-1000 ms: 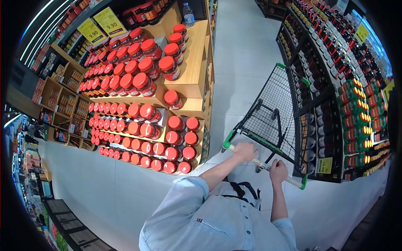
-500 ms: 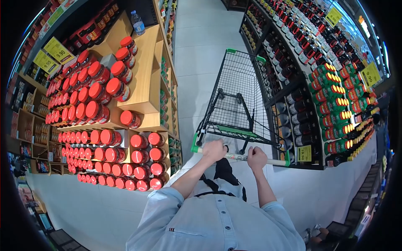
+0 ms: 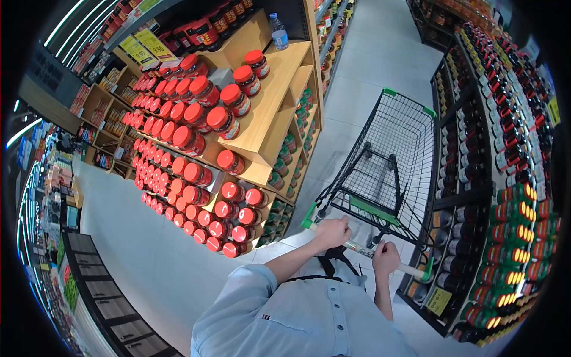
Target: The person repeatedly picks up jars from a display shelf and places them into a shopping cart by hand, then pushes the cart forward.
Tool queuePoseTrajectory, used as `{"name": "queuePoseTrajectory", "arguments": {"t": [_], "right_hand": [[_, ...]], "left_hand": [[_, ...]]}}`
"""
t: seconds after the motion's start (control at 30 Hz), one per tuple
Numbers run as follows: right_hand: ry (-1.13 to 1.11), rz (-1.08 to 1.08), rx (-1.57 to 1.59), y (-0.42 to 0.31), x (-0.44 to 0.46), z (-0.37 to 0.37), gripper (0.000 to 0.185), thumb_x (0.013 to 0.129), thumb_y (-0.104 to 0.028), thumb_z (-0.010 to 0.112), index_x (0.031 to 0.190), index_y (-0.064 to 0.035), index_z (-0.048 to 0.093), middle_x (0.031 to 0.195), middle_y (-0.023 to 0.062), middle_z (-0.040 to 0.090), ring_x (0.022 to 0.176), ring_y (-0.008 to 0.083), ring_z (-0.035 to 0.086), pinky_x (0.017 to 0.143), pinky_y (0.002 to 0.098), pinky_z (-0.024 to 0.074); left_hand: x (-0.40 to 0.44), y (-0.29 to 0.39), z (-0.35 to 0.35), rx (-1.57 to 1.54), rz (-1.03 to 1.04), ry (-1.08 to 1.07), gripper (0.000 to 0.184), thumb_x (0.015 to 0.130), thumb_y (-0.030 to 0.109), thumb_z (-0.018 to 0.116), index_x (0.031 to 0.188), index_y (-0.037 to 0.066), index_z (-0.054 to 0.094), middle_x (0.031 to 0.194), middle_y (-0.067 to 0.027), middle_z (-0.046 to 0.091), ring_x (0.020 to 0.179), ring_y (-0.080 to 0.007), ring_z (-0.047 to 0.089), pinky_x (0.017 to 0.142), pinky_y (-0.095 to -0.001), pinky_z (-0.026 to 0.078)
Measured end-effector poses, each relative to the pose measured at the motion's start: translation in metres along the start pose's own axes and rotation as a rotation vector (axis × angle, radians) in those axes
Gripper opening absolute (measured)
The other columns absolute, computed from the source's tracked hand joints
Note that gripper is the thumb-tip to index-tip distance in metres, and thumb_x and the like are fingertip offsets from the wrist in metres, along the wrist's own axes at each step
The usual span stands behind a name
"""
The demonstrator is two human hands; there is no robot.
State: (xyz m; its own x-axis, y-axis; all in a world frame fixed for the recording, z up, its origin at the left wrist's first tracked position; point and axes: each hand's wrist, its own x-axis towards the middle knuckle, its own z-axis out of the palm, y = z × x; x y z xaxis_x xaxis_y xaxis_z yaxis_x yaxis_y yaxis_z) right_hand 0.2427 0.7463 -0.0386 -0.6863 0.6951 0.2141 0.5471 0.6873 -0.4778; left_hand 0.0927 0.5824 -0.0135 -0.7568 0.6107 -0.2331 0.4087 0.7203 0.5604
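Both of my hands are on the pale handle bar of a shopping cart. My left hand is closed round the bar near its green left end. Further right, my right hand is closed on the same bar, between its middle and the green right end. The cart's black wire basket reaches ahead of me, and no goods show inside it. Its folding flap carries a green strip. My fingers are partly hidden behind the backs of my hands.
On the left, a wooden display holds rows of red-lidded jars and a water bottle. To the right stands a dark shelf with bottles and green packs. A tiled aisle runs ahead between them.
My view has swung left, so the cart, both hands and the shelves sit further right in the picture. Black cabinets at lower left have come into view. Both hands still hold the bar.
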Motion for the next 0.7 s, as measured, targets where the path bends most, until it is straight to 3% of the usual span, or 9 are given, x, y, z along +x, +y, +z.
{"name": "queuePoseTrajectory", "arguments": {"t": [0.33,0.67,0.7], "right_hand": [[-0.084,-0.074,0.098,0.008,0.075,0.011,0.031,0.088,-0.021,0.061,0.063,-0.0056,0.052,0.063,0.0112,0.056,0.056,0.0334,0.057,0.052,0.0459,0.0416],[-0.189,-0.046,-0.054,0.002,0.143,0.026,0.036,0.090,-0.030,0.059,0.065,-0.0053,0.055,0.064,0.0153,0.061,0.059,0.0379,0.060,0.055,0.0500,0.0433],[-0.188,-0.030,-0.066,0.000,0.150,0.028,0.038,0.091,-0.031,0.058,0.064,-0.0047,0.056,0.064,0.0158,0.061,0.059,0.0381,0.061,0.055,0.0501,0.0437]], "left_hand": [[0.046,0.025,-0.012,-0.005,-0.103,0.089,0.024,0.083,0.027,0.058,0.089,0.004,0.056,0.073,-0.0158,0.067,0.068,-0.0363,0.067,0.062,-0.0487,0.052],[0.097,0.026,-0.020,-0.094,0.015,0.304,0.016,0.083,0.023,0.058,0.085,0.007,0.055,0.069,-0.0122,0.066,0.063,-0.0346,0.065,0.059,-0.0467,0.052],[0.102,0.024,-0.021,-0.159,0.068,0.344,0.016,0.083,0.022,0.061,0.084,0.007,0.056,0.071,-0.0110,0.066,0.063,-0.0314,0.065,0.058,-0.0440,0.052]]}}
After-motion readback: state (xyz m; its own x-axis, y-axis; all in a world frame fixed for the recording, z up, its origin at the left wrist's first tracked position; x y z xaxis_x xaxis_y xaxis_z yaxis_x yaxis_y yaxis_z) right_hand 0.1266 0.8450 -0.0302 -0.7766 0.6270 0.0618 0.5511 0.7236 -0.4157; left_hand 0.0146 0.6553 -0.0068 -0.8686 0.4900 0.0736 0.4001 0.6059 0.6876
